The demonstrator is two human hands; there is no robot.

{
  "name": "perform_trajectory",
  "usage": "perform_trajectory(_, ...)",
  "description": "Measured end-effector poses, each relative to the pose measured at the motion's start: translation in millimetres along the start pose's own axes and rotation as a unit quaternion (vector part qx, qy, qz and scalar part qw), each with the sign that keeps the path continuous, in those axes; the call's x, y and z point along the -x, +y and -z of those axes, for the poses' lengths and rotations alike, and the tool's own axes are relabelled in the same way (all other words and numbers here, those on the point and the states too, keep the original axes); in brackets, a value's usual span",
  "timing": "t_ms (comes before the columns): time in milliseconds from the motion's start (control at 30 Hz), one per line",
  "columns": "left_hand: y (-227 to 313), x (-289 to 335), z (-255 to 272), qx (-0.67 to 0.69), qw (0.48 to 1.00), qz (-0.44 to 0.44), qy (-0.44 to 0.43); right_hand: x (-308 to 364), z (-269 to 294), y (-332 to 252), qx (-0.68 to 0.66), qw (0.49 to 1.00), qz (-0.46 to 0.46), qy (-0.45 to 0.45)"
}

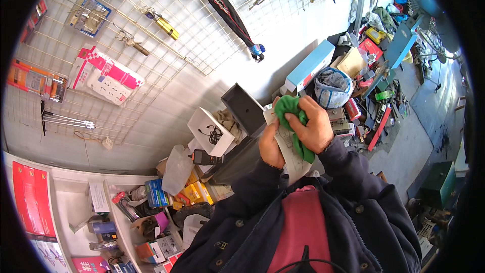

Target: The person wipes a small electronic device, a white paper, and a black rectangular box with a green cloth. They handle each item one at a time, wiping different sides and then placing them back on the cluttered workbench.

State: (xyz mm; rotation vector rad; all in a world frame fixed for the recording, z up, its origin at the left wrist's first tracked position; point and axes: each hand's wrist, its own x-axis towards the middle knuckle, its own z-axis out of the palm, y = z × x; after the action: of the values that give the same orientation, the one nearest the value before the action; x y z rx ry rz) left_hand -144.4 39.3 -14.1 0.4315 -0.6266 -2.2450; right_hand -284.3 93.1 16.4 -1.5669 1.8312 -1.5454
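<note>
The left hand is holding the edge of a long white strip, thumb laid along its face, and the right hand is pinching a bunched green cloth between thumb and curled fingers. The cloth is lying against the upper part of the strip, spilling from under the right hand down its right side, so the strip is sitting between the two hands and slanting down toward the person's chest. It is looking like a power strip, though cloth and fingers are covering too much to be sure. Just left of the hands, a black open box is standing tilted beside a white open box that is holding a coiled black cable. Beyond the right hand, a blue-and-white bag is resting near a long light-blue box.
</note>
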Motion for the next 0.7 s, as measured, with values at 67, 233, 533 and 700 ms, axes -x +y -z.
perform_trajectory(67, 2, 2, 6, -0.011, 1.000, 0.003, -0.005, -1, -7, -4, -0.005, 0.999, 0.048, -0.013)
perform_trajectory(233, 5, 8, 6, -0.100, 0.994, 0.009, 0.050, -4, -15, 9, 0.110, 0.994, -0.026, 0.001)
perform_trajectory(533, 15, 8, 9, -0.077, 0.996, 0.021, 0.037, -8, -2, -4, 0.008, 1.000, 0.025, -0.001)
perform_trajectory(700, 14, 12, 11, -0.093, 0.995, 0.016, 0.015, -6, -17, -2, 0.054, 0.997, 0.053, -0.028)
